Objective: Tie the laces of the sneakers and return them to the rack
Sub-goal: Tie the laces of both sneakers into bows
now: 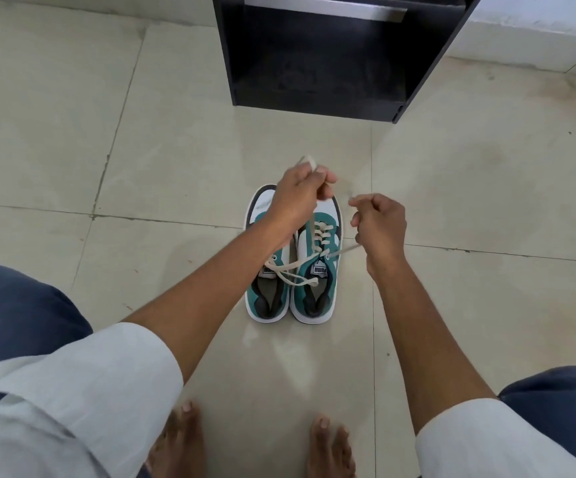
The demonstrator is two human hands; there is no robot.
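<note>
Left hand (298, 194) and right hand (379, 220), raised, pinch the right sneaker's (316, 270) laces (323, 232).

Pale tiled floor (114, 132), glossy, with dark grout lines crossing; faint stains and scuffs at right. Light wall base (535, 32) runs along the top right edge. Two bare feet (331, 446) at the bottom edge, toes pointing forward. Blue trouser knees (21, 305) at lower left and right. White rolled sleeves (83, 384) over both forearms.
</note>
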